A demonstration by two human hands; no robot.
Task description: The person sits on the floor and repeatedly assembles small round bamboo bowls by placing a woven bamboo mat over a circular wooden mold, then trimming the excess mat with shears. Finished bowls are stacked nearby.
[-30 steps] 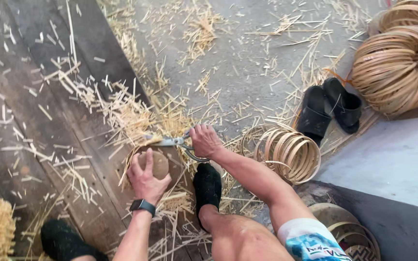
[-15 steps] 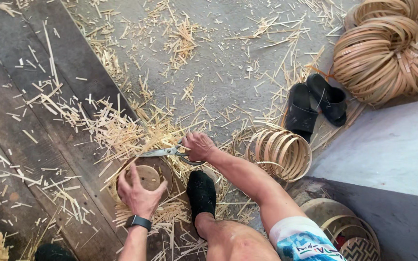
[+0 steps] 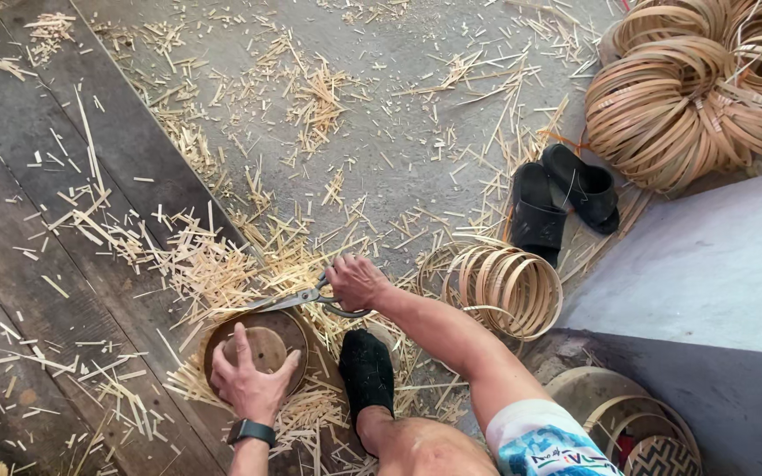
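Note:
My left hand, with a dark watch on the wrist, presses down on a small round wooden disc that lies on a darker round basket base on the floor. My right hand grips the handles of metal scissors, whose blades point left across the top edge of the round piece. My foot in a black sock rests just right of the round piece. Short cut bamboo strips lie heaped around it.
A stack of bamboo hoops lies right of my right arm. A pair of black sandals sits beyond it. A big bundle of coiled bamboo rings fills the top right. A grey slab and woven baskets are at right.
The view has shifted, so everything sits lower and further right in frame. My left hand stays on the round piece, and the scissors have moved along its top edge.

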